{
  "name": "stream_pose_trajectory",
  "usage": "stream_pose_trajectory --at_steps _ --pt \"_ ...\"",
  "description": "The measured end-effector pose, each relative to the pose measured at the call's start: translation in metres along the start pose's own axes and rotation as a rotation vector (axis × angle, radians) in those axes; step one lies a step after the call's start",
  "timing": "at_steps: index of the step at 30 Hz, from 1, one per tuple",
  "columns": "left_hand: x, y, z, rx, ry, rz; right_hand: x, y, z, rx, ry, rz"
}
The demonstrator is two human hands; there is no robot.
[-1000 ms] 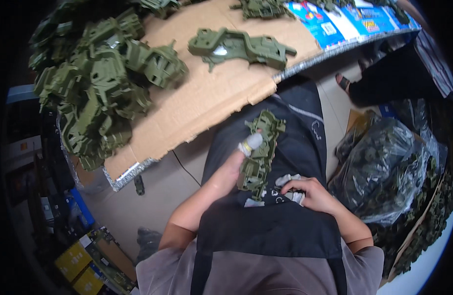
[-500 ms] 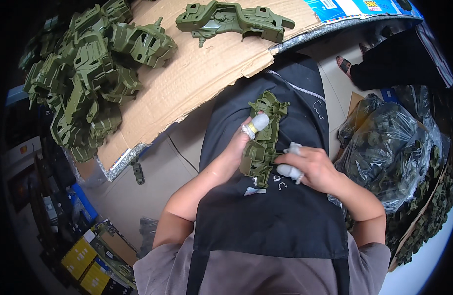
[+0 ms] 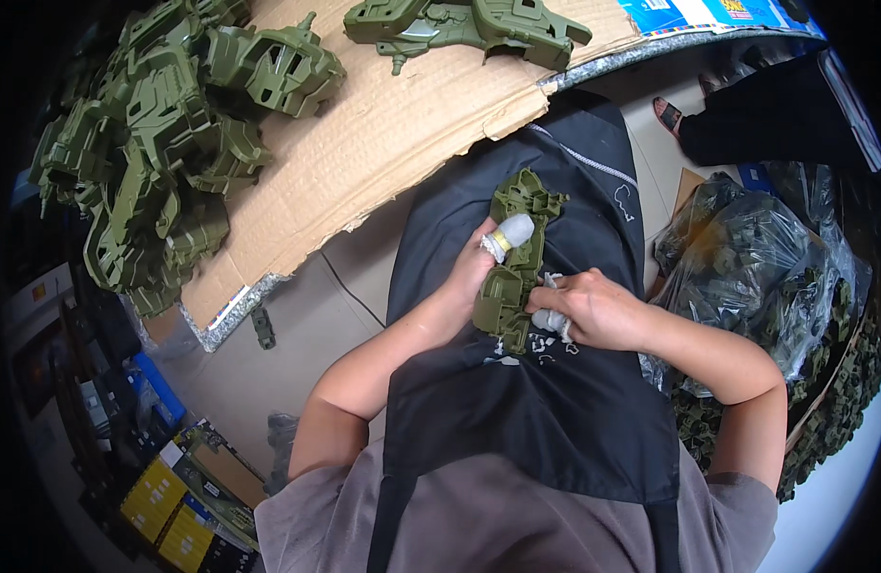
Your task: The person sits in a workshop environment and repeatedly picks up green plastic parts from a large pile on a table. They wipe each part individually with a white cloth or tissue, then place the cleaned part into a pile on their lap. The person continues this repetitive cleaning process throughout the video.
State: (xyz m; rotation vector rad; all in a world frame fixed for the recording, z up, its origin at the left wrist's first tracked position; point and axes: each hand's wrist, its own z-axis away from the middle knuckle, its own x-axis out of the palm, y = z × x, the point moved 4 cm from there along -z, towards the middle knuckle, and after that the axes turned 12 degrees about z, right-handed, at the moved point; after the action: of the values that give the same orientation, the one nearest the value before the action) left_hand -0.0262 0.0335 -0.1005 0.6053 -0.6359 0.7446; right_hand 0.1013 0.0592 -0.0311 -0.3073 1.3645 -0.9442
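An olive-green moulded plastic part, long and hollow with several cavities, lies lengthwise over my lap on the dark apron. My left hand is closed on its left side, the white-wrapped thumb pressed across its middle; the other fingers are hidden beneath. At the part's lower right edge my right hand is curled in a pinch, fingertips against the edge. White wrappings cover some of its fingers. Whatever sits between these fingertips is too hidden to make out. Small pale scraps lie on the apron just below the part.
A cardboard-covered table is in front of me, with a heap of similar green parts on the left and a single one farther right. Bags of parts stand at my right. Beyond them are a person's dark-clothed legs.
My right hand has shifted slightly left and up, closer against the part's edge, its elbow farther out. More pale scraps show on the apron. The left hand keeps its hold.
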Motion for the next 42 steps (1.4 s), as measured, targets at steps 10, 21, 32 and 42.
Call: stream_pose_trajectory --at_steps 10,21,32,42 --pt "0.019 0.017 0.008 0.293 -0.248 -0.179 -0.066 -0.01 -0.013 -0.238 -0.217 0.175" --pt "0.036 0.111 0.074 0.598 -0.286 0.0 -0.164 0.02 -0.079 -0.004 0.858 0.028" --pt "0.024 0.081 0.047 0.971 -0.057 -0.183 -0.07 -0.047 -0.029 0.047 0.91 0.001" --pt "0.035 0.09 0.066 1.117 -0.162 -0.196 -0.073 -0.045 -0.022 -0.132 0.551 -0.074"
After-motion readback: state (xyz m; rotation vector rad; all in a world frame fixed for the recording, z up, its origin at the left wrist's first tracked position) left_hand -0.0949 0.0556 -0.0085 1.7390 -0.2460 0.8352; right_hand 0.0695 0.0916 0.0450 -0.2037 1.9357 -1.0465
